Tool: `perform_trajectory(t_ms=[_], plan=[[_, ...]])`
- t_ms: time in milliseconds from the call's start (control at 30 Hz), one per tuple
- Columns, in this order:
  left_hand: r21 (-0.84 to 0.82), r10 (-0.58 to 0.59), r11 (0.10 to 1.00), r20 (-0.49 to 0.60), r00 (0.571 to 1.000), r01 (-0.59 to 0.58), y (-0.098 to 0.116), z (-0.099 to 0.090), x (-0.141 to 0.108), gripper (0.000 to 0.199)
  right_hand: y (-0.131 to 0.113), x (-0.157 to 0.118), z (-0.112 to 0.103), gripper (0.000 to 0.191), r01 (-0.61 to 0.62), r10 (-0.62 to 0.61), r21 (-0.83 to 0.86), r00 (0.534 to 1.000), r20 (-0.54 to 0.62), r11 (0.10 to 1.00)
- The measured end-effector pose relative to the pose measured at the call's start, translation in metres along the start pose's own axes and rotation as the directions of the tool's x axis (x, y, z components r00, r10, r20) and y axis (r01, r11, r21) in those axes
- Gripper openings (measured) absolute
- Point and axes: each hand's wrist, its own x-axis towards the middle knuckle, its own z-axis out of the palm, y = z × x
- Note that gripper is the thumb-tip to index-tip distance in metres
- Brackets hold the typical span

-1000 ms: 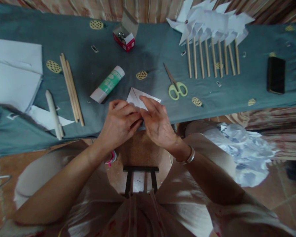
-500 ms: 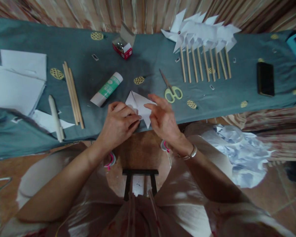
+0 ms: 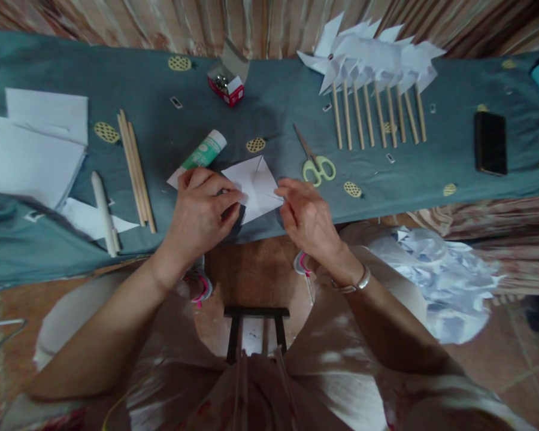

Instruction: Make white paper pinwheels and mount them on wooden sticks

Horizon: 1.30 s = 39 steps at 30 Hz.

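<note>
A white paper square (image 3: 257,187) with cut slits lies near the table's front edge, between my hands. My left hand (image 3: 203,206) pinches its left side, fingers closed. My right hand (image 3: 309,216) has thumb and fingers together on its right corner. Behind my left hand lies a glue stick (image 3: 205,149) with a green label, partly covered by that hand. Scissors (image 3: 317,164) with light green handles rest to the right, beyond my right hand.
Paper pinwheels on sticks (image 3: 381,60) lie at the back right, with a phone (image 3: 490,143) beyond. A red box (image 3: 227,87) of metal pins stands at the back. Wooden sticks (image 3: 136,173), a white pen (image 3: 103,212) and a paper stack (image 3: 31,158) lie left.
The paper has turned and lies flatter, its square outline now showing. My left hand has moved slightly left, over the glue stick's end; my right hand now pinches the paper's corner.
</note>
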Motion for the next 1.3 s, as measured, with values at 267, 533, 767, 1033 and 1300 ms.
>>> perform_trajectory(t_ms=[267,533,767,1033,1300], plan=[[-0.074,0.071,0.995,-0.002,0.997,-0.071,0.015,0.005,-0.001,0.02,-0.005,-0.002,0.0,0.034,-0.025,0.024,0.027,0.999,0.029,0.999],[-0.004,0.14,0.99,0.029,0.99,-0.14,0.02,0.011,0.0,0.017,-0.007,-0.003,-0.001,0.031,-0.029,0.027,0.091,0.999,0.021,0.995],[-0.038,0.114,0.993,0.032,0.993,-0.113,0.022,0.011,0.0,0.02,0.002,-0.001,-0.007,0.032,-0.08,0.066,0.203,0.995,0.071,0.976],[-0.056,0.144,0.988,0.026,0.989,-0.143,0.022,0.008,-0.006,0.019,0.006,0.002,-0.01,0.011,-0.164,0.118,0.434,0.984,0.131,0.886],[-0.07,0.169,0.984,0.045,0.985,-0.165,0.024,0.01,-0.009,0.017,0.005,0.009,0.001,0.006,-0.173,0.136,0.412,0.984,0.116,0.895]])
